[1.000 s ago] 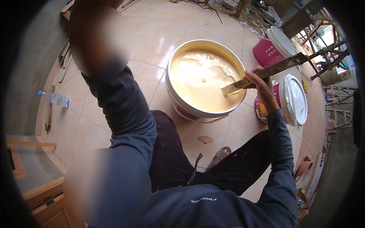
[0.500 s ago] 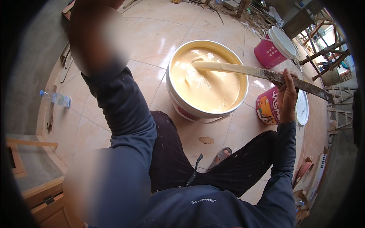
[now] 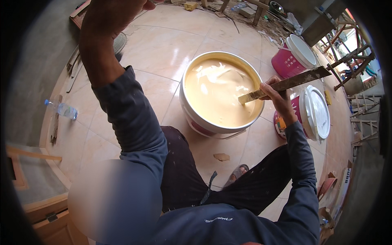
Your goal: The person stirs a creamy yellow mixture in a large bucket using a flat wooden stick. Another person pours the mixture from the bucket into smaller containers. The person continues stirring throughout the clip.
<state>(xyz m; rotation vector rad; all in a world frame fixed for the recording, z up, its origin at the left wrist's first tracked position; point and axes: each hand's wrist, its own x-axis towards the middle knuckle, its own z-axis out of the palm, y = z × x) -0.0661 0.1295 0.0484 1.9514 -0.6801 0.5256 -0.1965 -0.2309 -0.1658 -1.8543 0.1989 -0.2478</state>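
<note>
A white bucket (image 3: 182,96) of cream-yellow paint (image 3: 216,96) stands between my knees on the tiles. My right hand (image 3: 276,93) is wrapped round a flat wooden stick (image 3: 300,80), close to the bucket's right rim. The stick slants down to the left, its lower end dipped in the paint near the right side. Raised at the upper left, well apart from the bucket, is my left hand (image 3: 110,18). The top edge of the picture cuts off most of its fingers, so what they do is hidden.
Two pink-and-white buckets stand at the right, one farther off (image 3: 290,61) and one nearer with a white lid (image 3: 320,112). A plastic bottle (image 3: 65,110) lies at the left. Wooden scaffolding (image 3: 351,65) and rubble (image 3: 249,16) are at the back. A brown scrap (image 3: 221,157) lies before my foot.
My right hand has moved left and down along the stick toward the bucket. The stick's dipped end has shifted from the paint's upper left to its right side, and the stick tilts more steeply.
</note>
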